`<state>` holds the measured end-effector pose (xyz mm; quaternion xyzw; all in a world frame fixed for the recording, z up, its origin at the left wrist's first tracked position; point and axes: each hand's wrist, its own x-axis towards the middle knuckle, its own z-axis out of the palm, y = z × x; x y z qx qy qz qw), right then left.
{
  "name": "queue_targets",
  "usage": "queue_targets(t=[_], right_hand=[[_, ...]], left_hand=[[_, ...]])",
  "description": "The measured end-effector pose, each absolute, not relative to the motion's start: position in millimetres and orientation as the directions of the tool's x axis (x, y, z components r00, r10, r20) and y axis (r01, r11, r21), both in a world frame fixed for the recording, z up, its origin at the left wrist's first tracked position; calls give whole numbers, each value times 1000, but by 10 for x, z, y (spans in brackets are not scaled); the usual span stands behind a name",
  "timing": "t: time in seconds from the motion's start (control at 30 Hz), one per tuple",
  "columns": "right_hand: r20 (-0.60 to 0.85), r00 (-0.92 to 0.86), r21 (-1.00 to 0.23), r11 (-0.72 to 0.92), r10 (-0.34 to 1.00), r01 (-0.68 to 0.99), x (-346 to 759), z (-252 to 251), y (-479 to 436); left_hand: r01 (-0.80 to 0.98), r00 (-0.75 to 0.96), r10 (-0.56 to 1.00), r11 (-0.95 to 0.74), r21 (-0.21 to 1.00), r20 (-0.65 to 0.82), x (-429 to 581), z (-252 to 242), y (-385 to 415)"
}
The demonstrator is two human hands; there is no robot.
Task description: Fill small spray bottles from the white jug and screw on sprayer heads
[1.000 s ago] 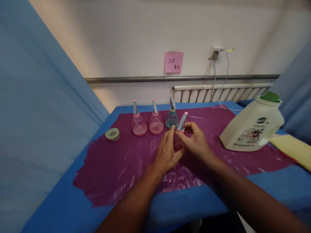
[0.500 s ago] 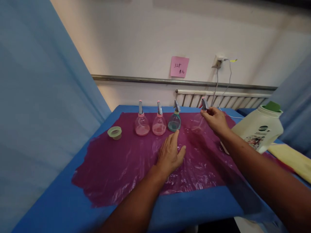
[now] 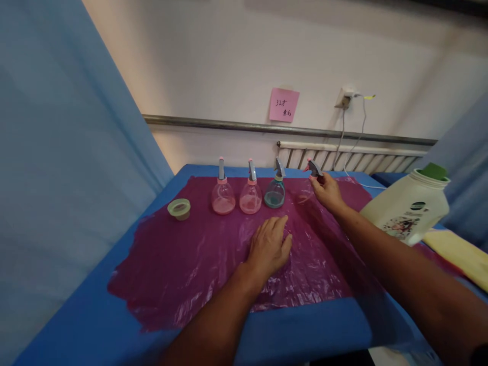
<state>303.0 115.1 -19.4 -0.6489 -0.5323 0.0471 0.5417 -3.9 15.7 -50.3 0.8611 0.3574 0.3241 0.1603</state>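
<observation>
Two pink spray bottles (image 3: 223,198) (image 3: 250,198) and a teal spray bottle (image 3: 275,193) stand in a row on purple plastic sheeting (image 3: 213,254), each with some liquid inside. To their right, my right hand (image 3: 327,193) has its fingers closed round the neck of a clear spray bottle with a gray and pink spray head (image 3: 313,168); that bottle's body is hard to make out. My left hand (image 3: 269,244) is spread low over the sheeting, in front of the teal bottle. A round object under its palm is mostly hidden.
A small pale green cup (image 3: 179,209) is on the left of the sheeting. A large cream jug (image 3: 407,206) with a green top leans at the right, near a yellow cloth (image 3: 457,249). Blue curtains (image 3: 76,152) hang at both sides.
My right hand has moved slightly left with the spray bottle, whose spray head has turned and now points left. My left hand has drawn slightly back from the teal bottle.
</observation>
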Motion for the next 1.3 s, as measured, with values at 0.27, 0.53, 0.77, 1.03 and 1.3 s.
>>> queue_targets(t=[0.27,0.53,0.77,1.03,1.3], right_hand=[[557,395,-716,182,731,673,3046,-262,1119],[557,393,-725,198,732,660,3050,-306,1167],[640,470,-703,217,608,677,2902,-221,856],[572,283,-759,366,770,538,2140,-147,973],[513,346,-827,344,785,445,1836,-165,1513]], left_hand=[[542,516,732,-681,492,445,-54,-519,181],[556,503,743,-669,493,442,-66,-534,207],[588,476,772,-636,500,422,-52,-487,200],[573,470,770,-638,514,432,-38,-471,183],[609,438,786,-616,500,436,-66,-434,207]])
